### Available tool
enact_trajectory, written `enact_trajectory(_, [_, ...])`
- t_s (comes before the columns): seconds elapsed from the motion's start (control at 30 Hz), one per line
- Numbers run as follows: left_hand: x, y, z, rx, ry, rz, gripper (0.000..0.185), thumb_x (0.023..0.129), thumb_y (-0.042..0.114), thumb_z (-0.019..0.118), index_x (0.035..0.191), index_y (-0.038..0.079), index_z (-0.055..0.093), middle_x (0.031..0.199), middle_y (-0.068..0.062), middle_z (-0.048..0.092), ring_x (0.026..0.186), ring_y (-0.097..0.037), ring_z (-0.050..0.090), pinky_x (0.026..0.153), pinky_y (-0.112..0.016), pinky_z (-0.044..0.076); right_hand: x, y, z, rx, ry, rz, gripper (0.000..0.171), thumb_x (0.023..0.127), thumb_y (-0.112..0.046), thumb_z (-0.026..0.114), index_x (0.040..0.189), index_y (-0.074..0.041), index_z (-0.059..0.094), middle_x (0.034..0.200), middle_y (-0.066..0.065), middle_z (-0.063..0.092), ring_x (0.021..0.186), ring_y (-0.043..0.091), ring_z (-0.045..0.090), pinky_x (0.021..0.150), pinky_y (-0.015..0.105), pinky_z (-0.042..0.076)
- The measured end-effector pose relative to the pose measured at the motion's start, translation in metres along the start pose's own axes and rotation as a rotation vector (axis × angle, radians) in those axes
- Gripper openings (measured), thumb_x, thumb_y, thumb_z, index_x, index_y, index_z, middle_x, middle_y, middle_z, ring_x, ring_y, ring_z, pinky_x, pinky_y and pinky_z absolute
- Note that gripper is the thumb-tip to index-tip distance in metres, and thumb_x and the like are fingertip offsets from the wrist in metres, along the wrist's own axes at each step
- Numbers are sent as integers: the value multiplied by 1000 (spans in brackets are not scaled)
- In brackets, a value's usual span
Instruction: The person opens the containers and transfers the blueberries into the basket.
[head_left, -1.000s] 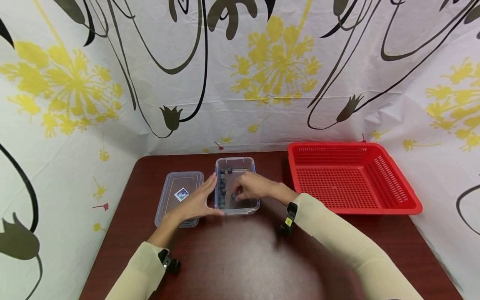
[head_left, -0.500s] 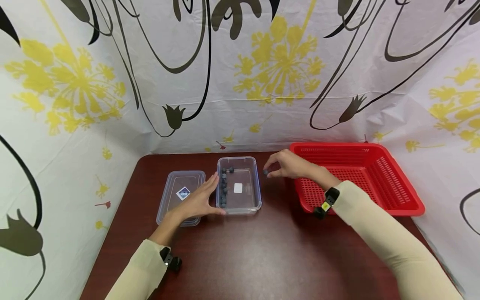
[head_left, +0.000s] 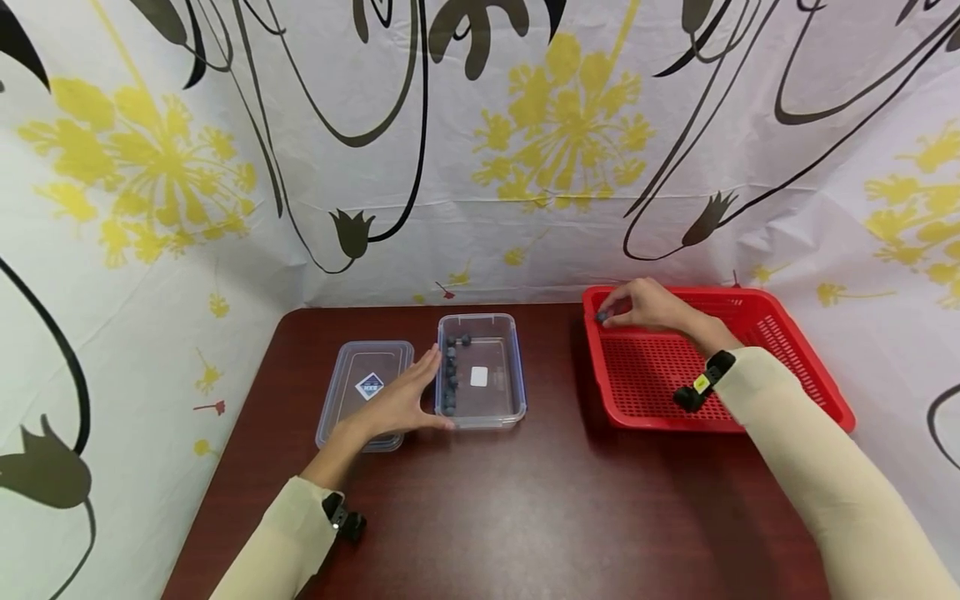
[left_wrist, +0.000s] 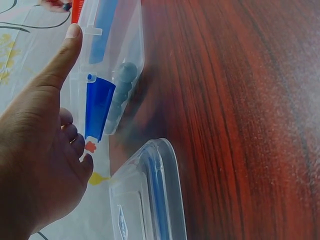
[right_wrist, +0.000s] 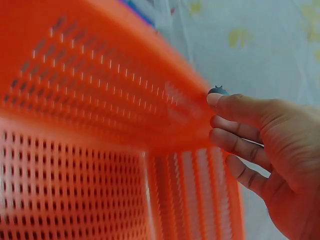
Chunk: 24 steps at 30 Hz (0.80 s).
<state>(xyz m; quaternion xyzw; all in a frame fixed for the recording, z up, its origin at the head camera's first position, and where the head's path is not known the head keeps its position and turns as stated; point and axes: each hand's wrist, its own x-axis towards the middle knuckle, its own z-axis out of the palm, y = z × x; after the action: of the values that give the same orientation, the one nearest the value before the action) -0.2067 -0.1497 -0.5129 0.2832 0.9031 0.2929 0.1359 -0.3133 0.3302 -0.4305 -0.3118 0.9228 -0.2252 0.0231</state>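
head: high, looking down at table (head_left: pixel 525 517) | wrists: close-up | shared: basket (head_left: pixel 750 400), container (head_left: pixel 480 412)

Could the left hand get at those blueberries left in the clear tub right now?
Probably yes: the left hand rests against the clear tub, whose top is open, and the blueberries line the near wall.
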Motion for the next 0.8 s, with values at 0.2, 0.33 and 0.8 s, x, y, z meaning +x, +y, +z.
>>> enact_trajectory(0.2, [1, 0, 0, 1, -1, 0, 131, 83, 59, 86, 170, 4, 5, 178, -14, -4, 164, -33, 6, 128, -62, 21, -13, 31, 1, 26, -56, 105, 10, 88, -6, 86, 97, -8, 84, 87, 0, 81, 80, 12, 75, 69, 22, 56])
enact_trajectory(0.33, [0, 0, 0, -7, -6, -12, 131, 83, 59, 86, 170, 5, 4, 178, -8, -7, 164, -32, 5, 128, -61, 21, -21, 47, 5, 56, -105, 153, 10, 89, -3, 83, 99, -6, 84, 87, 1, 81, 81, 13, 77, 70, 22, 57])
enact_trajectory(0.8, [-1, 0, -1, 15, 0, -15, 129, 84, 60, 85, 170, 5, 6, 178, -14, -2, 164, -34, 7, 127, -61, 23, -39, 85, 26, 50, -208, 284, 10, 88, -9, 85, 98, -7, 84, 88, 3, 81, 83, 10, 75, 75, 27, 60])
